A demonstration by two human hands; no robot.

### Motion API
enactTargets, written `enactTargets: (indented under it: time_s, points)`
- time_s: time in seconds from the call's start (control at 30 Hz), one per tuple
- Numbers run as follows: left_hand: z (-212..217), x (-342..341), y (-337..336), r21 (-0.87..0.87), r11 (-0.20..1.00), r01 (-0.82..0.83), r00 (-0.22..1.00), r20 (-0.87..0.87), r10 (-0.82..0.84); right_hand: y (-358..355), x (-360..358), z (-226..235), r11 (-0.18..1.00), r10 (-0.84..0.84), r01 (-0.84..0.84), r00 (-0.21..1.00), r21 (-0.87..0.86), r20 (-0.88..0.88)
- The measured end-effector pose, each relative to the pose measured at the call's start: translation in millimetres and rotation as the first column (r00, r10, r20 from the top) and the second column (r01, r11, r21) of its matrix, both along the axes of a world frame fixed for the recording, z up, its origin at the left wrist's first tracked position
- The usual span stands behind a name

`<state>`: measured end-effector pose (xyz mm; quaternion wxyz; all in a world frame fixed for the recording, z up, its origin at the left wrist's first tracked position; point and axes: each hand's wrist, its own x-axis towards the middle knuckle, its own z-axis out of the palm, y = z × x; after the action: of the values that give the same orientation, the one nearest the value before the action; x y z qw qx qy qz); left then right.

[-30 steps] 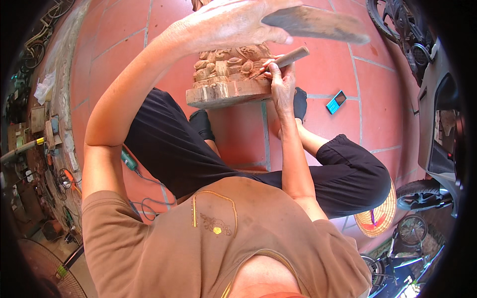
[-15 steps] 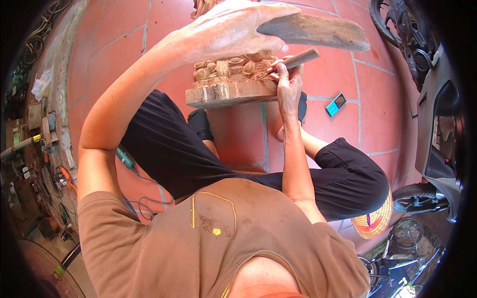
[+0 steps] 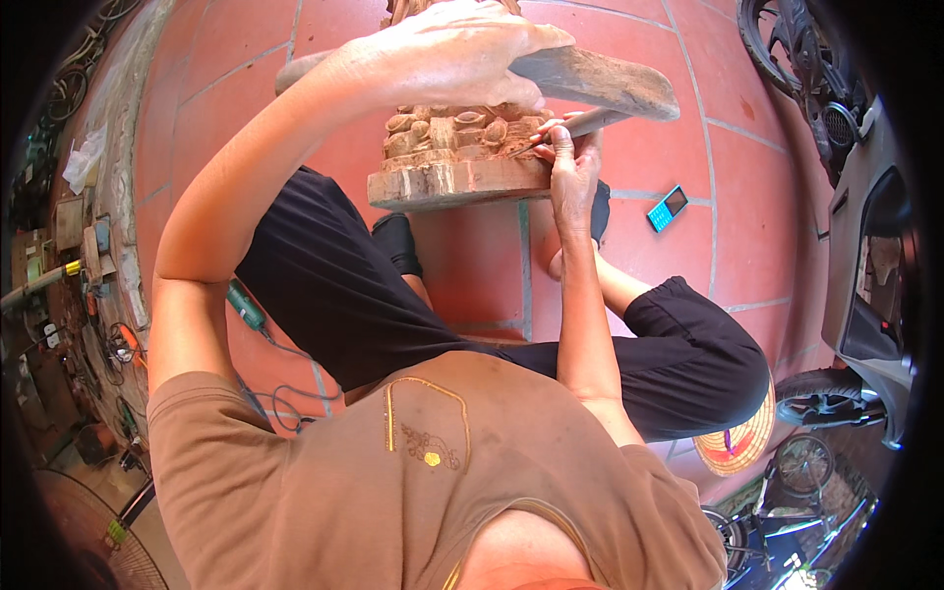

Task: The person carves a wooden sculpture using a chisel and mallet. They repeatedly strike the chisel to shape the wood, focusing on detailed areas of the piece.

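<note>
My left hand (image 3: 467, 54) is closed around a long, flat wooden mallet (image 3: 615, 81), held crosswise at the top of the view. One end of the mallet sticks out beyond my left forearm. Its broad right end meets the handle end of a chisel (image 3: 592, 123). My right hand (image 3: 572, 172) grips that chisel near its blade, fingers wrapped round it. The blade's thin tip rests against a reddish-brown wood carving (image 3: 452, 138) with rounded knobs, standing on a thick flat base (image 3: 452, 184). The carving's middle is hidden behind my left hand and mallet.
A blue keypad phone (image 3: 667, 208) lies on the red tiled floor (image 3: 747, 187), right of my foot. Beside my left leg lies a green power tool (image 3: 246, 307) with its cord. A motorbike (image 3: 865, 265) stands at right, a woven hat (image 3: 736, 438) below it.
The mallet in my left hand has shifted left and slightly down, its right end now over the chisel's handle end. My right hand and the chisel stay nearly in place.
</note>
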<state>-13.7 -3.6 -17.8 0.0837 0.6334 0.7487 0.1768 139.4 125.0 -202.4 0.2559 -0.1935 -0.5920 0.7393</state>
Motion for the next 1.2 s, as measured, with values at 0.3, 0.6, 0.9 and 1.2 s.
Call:
enactTargets:
  time_s: [0.3, 0.6, 0.9, 1.2]
  points:
    - [42.4, 15.5, 8.6, -0.179, 0.982, -0.057, 0.971, 0.220, 0.096, 1.4, 0.0, 3.0, 0.999, 0.003, -0.003, 1.000, 0.043, 0.006]
    - [51.0, 14.4, 1.5, -0.196, 0.972, -0.130, 0.971, 0.173, 0.165, -8.7, -2.8, 1.8, 0.999, 0.018, -0.020, 0.999, 0.038, 0.030]
    - [52.0, 1.4, -15.7, -0.200, 0.950, -0.240, 0.925, 0.249, 0.286, 4.9, 0.0, -1.0, 0.997, -0.041, 0.039, 0.999, -0.059, -0.024]
    - [-6.0, -14.4, -53.6, 0.152, 0.916, -0.370, 0.784, 0.581, 0.220, 8.3, 1.7, 9.0, 0.999, -0.026, 0.023, 0.996, -0.037, -0.081]
